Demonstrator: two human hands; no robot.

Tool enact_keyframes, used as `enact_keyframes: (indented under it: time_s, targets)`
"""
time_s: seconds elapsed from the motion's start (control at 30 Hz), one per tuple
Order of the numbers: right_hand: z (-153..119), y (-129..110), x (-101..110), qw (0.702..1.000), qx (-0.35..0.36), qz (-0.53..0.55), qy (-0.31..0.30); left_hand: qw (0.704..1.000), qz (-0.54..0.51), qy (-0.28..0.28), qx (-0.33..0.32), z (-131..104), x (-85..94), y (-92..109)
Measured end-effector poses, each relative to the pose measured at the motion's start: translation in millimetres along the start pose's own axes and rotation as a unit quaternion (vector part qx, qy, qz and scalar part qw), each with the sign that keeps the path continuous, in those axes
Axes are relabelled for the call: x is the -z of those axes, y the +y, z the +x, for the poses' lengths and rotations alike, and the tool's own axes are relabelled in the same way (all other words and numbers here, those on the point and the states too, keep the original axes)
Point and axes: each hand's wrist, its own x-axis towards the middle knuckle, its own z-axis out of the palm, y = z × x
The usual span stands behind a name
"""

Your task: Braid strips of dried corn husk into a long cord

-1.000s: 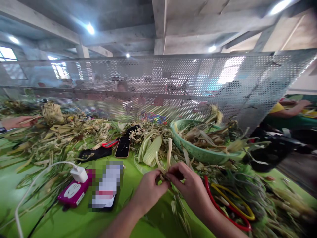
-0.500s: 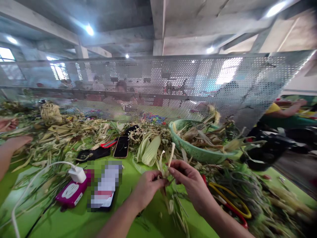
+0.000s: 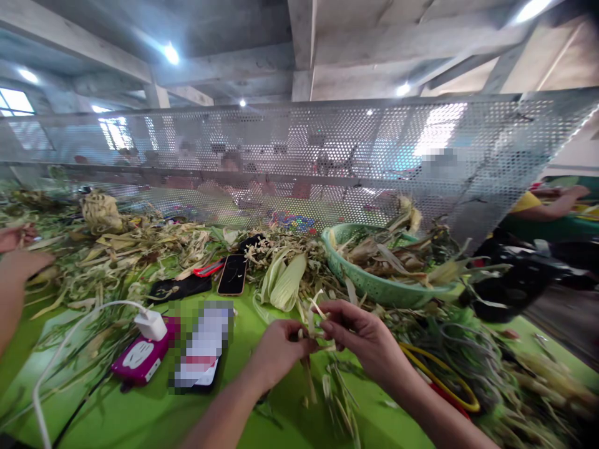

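My left hand (image 3: 281,348) is closed in a pinch on pale corn husk strips (image 3: 311,317), with their lower ends hanging beneath the fingers. Close beside it, my right hand (image 3: 358,329) pinches the same husk strips, one pale end standing up between the two hands. The fingertips hide how the strips cross. Just beyond lies a wide pale-green corn husk (image 3: 287,284). Thin husk shreds (image 3: 340,399) are scattered on the green table (image 3: 290,418) below my hands.
A green basket (image 3: 374,288) holds dry husks. Phones (image 3: 233,274) (image 3: 203,349), a purple power strip (image 3: 140,358) and a white cable lie left. Yellow-handled scissors (image 3: 444,368) lie right. Another person's hands (image 3: 19,249) work at far left. A perforated metal screen (image 3: 281,156) stands behind.
My right hand has shifted slightly right and the upright pale strip now sits lower, bent between my hands. The whole view has moved a little. Both hands keep their pinch.
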Motion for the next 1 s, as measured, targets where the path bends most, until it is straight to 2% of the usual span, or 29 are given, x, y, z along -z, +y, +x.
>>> enact_keyframes:
  time_s: [0.1,0.23,0.4,0.63,0.83,1.0]
  targets:
    - [-1,-4,1,0.995,0.041,-0.091,-0.014,1.000,0.010,0.001,0.003,1,1.6,-2]
    - [-3,-16,1,0.969,0.100,-0.217,-0.053,0.998,0.059,-0.001,-0.010,1,4.4,-2]
    - [-5,-18,-1,0.941,0.101,-0.320,-0.047,0.992,0.126,0.020,-0.010,-1,5.4,-1]
    - [-4,-14,-4,0.909,0.132,-0.392,-0.042,0.984,0.178,0.026,-0.011,0,5.2,-8]
    - [-5,-11,-5,0.879,0.173,-0.436,-0.080,0.967,0.244,0.032,-0.058,0,4.2,-10]
    - [-8,-9,-7,0.875,0.191,-0.445,-0.028,0.977,0.203,0.015,-0.063,0,1.8,-15]
